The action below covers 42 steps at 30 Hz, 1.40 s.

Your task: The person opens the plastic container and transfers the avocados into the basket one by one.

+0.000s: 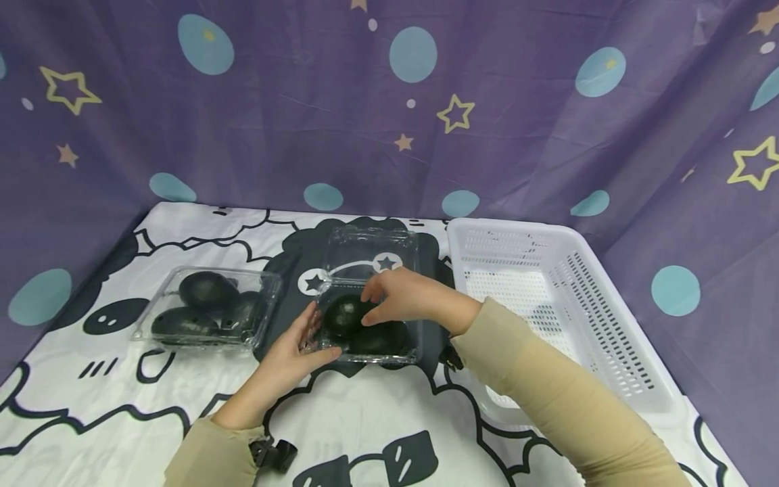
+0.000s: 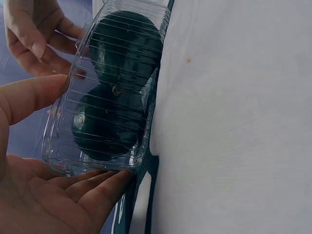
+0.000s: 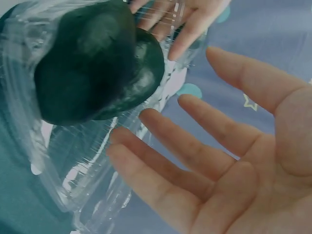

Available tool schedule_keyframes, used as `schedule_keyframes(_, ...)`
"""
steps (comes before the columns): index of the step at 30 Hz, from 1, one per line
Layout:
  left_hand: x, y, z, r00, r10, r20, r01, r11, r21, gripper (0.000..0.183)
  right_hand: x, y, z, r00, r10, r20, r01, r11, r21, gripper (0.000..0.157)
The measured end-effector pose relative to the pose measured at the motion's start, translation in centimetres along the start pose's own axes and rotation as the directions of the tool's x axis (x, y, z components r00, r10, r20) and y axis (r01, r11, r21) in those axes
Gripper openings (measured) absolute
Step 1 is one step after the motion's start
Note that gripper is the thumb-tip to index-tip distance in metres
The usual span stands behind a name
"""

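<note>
A clear plastic clamshell box [image 1: 389,359] lies in the middle of the table, its lid [image 1: 371,245] folded back away from me. Inside are dark green, glossy avocados [image 1: 380,338], one of them [image 1: 341,316] sitting toward the left. My left hand [image 1: 286,358] is at the box's left front corner, thumb at the upper rim and straight fingers along the side wall. Over the box is my right hand [image 1: 398,297], with its fingers loosely bent. In the right wrist view this hand [image 3: 229,165] holds nothing, its fingers spread beside the avocados [image 3: 87,63].
On the left stands another clear box [image 1: 268,308] with several avocados [image 1: 207,289]. A white perforated plastic basket [image 1: 608,325] stands to the right, partly behind my right sleeve [image 1: 548,392]. A purple patterned curtain [image 1: 292,135] hangs behind the table.
</note>
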<state>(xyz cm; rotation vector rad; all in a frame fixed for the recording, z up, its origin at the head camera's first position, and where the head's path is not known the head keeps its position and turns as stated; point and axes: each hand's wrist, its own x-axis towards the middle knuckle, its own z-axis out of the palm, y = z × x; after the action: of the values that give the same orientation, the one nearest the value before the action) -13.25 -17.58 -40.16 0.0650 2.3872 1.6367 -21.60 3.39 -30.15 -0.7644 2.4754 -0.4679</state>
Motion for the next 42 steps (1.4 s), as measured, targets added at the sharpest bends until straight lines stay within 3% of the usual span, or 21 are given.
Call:
schedule_keyframes(7, 0.0, 0.0, -0.1, 1.000, 0.003, 0.006, -0.003, 1.000, -0.013, 0.098, 0.3, 0.2, 0.6, 0.999, 0.028, 0.034, -0.027, 0.999, -0.039, 0.037)
schedule_keyframes(23, 0.1, 0.0, 0.0, 1.000, 0.001, -0.001, -0.001, 1.000, 0.001, 0.098, 1.4, 0.8, 1.3, 0.995, 0.026, 0.092, -0.020, 0.998, -0.067, 0.037)
schedule_keyframes(31, 0.1, -0.1, 0.0, 1.000, 0.024, -0.006, -0.024, 1.000, 0.010, 0.098, 2.2, 1.2, 2.2, 0.987, 0.028, 0.157, -0.013, 0.995, -0.094, 0.044)
schedule_keyframes(42, 0.0, -0.1, 0.0, 1.000, 0.023, -0.001, -0.023, 1.000, -0.007, 0.097, 2.7, 1.7, 2.3, 0.978, 0.039, 0.207, -0.054, 0.996, 0.065, 0.047)
